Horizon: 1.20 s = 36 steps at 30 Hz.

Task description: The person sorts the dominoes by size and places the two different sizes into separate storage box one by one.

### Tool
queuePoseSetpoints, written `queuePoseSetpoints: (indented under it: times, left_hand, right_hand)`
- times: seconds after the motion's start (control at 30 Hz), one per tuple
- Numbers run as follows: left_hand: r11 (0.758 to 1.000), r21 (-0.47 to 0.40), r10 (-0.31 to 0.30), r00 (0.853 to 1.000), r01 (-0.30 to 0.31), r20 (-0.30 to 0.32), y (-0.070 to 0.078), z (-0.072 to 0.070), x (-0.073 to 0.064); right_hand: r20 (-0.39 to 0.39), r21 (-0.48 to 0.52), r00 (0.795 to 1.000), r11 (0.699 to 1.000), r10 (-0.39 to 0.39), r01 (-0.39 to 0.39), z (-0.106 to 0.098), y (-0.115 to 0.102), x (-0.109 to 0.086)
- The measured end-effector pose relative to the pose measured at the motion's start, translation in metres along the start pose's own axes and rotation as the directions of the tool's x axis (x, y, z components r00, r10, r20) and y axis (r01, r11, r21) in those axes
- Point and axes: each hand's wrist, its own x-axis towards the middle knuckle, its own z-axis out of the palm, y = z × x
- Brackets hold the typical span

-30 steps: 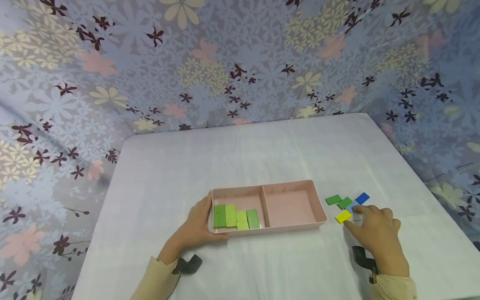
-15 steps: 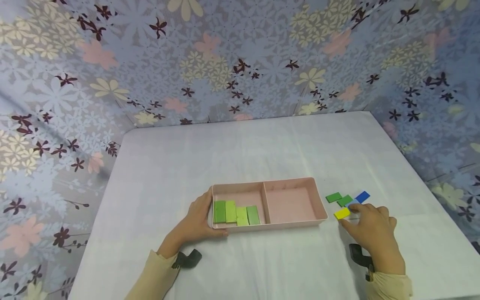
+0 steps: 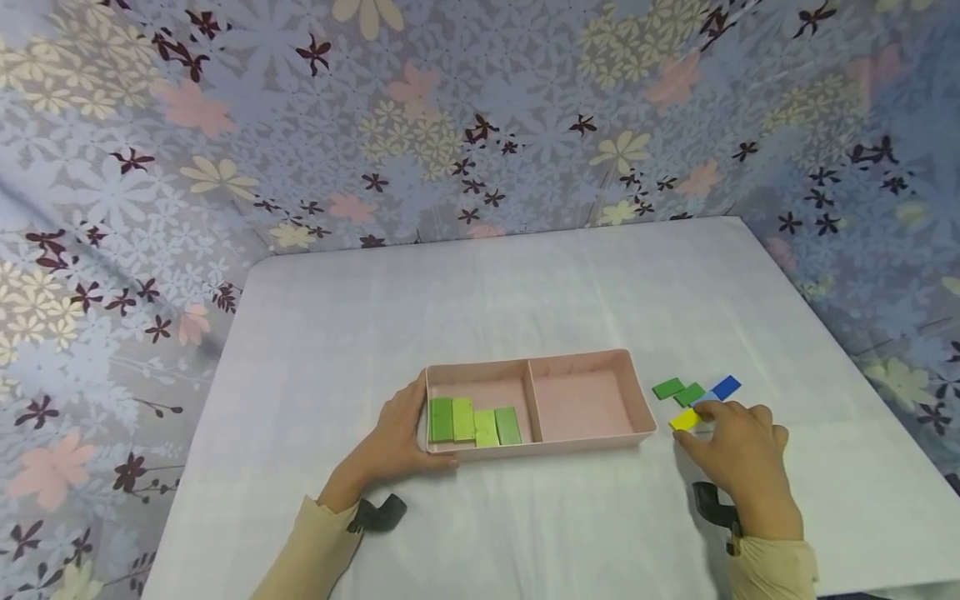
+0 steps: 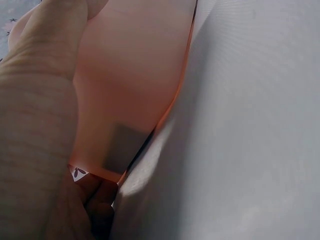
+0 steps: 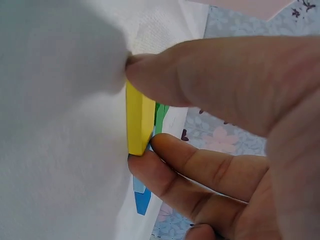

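Observation:
A pink two-compartment box (image 3: pixel 592 442) sits on the white table. My left hand (image 3: pixel 395 433) grips its left end, with the thumb along the front wall; the left wrist view shows the box wall (image 4: pixel 135 65) close up. To the right of the box, my right hand (image 3: pixel 746 446) pinches a yellow tile (image 3: pixel 684 419) between thumb and fingers, end to end. The right wrist view shows the yellow tile (image 5: pixel 137 117) with the thumb at one end and a fingertip at the other. A light blue tile (image 3: pixel 703 399) is partly hidden behind the fingers.
Several green and lime tiles (image 3: pixel 463 419) lie in the box's left compartment. Two green tiles (image 3: pixel 667 388) and a dark blue tile (image 3: pixel 726 387) lie right of the box, beside the light blue one. Flowered cloth (image 3: pixel 480 117) hangs behind the white table (image 3: pixel 450 300).
My right hand has moved slightly left, and its thumb and fingers have closed onto the yellow tile's ends. The left hand keeps its hold on the box.

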Motion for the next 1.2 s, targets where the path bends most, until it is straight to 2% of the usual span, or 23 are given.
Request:
queuePoseSetpoints:
  times: [0.4,0.57,0.73,1.0,1.2]
  left_hand:
    - [1.000,-0.013,-0.022,1.000,0.022,0.009,0.000,0.002,0.000]
    - [1.000,-0.014,-0.024,1.000,0.024,0.014,0.002,0.001,0.000]
    - [1.000,-0.010,-0.024,1.000,0.024,0.009,0.002,-0.001,0.001]
    - [0.999,-0.022,-0.026,1.000,0.026,0.005,0.002,-0.001,0.001]
    - [1.000,-0.004,-0.024,1.000,0.024,0.004,0.003,-0.001,0.002]
  right_hand:
    - [-0.006,0.009,1.000,1.000,0.015,-0.015,-0.001,0.000,0.000]
    - [-0.076,0.035,0.997,0.999,-0.029,0.031,-0.007,0.000,0.000]
    - [-0.167,0.073,0.983,0.993,-0.075,0.088,-0.015,-0.003,0.000]
    - [-0.229,0.096,0.966,0.985,-0.121,0.146,-0.023,-0.015,0.002]
    - [-0.239,0.091,0.965,0.987,-0.107,0.132,-0.026,-0.022,0.003]
